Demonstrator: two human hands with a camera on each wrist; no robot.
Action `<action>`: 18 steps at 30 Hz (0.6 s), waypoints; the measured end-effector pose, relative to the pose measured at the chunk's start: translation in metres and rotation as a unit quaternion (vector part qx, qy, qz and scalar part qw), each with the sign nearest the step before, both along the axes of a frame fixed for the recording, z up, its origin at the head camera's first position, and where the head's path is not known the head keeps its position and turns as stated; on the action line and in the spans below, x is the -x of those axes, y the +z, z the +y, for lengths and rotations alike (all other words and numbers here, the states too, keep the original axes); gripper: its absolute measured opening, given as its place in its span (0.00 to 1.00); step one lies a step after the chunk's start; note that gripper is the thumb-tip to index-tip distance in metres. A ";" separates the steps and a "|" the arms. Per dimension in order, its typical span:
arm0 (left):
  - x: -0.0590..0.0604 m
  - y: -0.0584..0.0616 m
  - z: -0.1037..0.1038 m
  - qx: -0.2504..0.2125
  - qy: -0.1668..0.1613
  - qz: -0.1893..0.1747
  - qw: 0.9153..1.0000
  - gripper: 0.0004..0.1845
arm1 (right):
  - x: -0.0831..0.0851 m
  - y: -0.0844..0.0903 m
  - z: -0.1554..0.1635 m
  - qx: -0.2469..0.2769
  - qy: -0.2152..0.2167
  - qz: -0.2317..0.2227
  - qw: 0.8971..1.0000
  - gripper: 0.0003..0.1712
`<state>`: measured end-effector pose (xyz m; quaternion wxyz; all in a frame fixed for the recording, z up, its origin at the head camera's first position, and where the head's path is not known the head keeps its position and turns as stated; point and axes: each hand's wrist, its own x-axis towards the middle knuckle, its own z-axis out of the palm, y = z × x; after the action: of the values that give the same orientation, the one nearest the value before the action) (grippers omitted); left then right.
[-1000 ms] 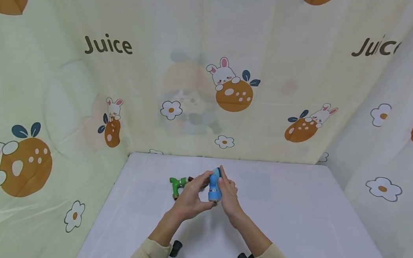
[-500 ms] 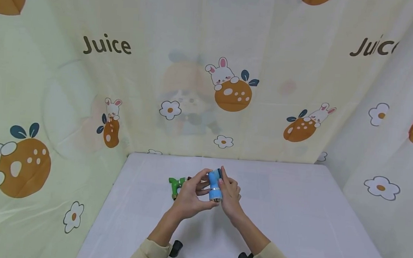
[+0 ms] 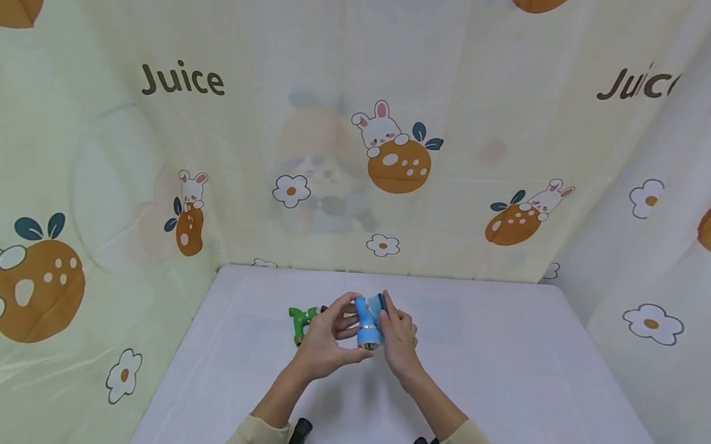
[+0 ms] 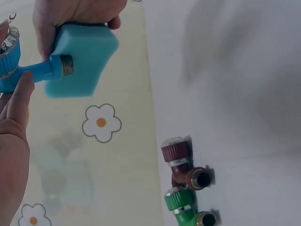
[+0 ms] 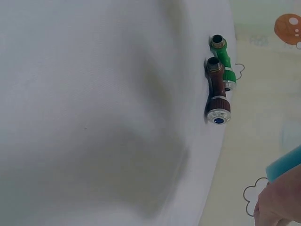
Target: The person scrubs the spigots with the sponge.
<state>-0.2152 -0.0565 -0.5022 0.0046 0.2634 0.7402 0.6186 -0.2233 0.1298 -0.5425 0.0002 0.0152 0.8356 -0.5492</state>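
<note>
My left hand (image 3: 326, 342) holds a blue angle valve (image 3: 368, 328) off the table, thumb at its lower end and fingers around its upper part. In the left wrist view, the threaded outlet of this valve overlaps a light-blue sponge (image 4: 89, 52) with a dark layer along one edge. That sponge is gripped by my right hand (image 3: 401, 347), to the right of the valve. Behind my left hand a green angle valve (image 3: 300, 324) lies on the table. Beside it is a dark brown one (image 4: 178, 155), mostly hidden in the head view.
A white-covered table (image 3: 492, 393) spreads beneath both hands. Patterned curtains (image 3: 455, 187) rise at its back and sides. Black wrist-mounted pieces (image 3: 300, 433) stick out near both sleeves (image 3: 259, 437).
The blue valve has turned slightly and shifted a little left. More of the sponge shows to its right, and my right hand sits slightly farther from my left.
</note>
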 end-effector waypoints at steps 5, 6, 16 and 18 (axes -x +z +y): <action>0.004 0.001 -0.003 -0.028 -0.009 -0.030 0.999 0.51 | -0.001 -0.006 0.005 0.021 0.001 -0.017 1.000 0.37; 0.006 0.001 -0.004 -0.032 -0.011 -0.034 0.999 0.50 | -0.002 -0.007 0.006 0.030 -0.001 -0.016 0.999 0.37; 0.016 -0.008 -0.014 -0.080 -0.001 -0.051 0.995 0.49 | -0.019 0.001 0.006 0.052 -0.003 0.158 0.986 0.32; 0.018 -0.008 -0.016 -0.098 -0.006 -0.051 0.994 0.49 | -0.024 0.004 0.003 0.018 0.011 0.226 0.974 0.33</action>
<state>-0.2328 -0.0721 -0.5099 0.0202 0.2353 0.6733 0.7006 -0.1998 0.1333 -0.5387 -0.1822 -0.1180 0.8043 -0.5532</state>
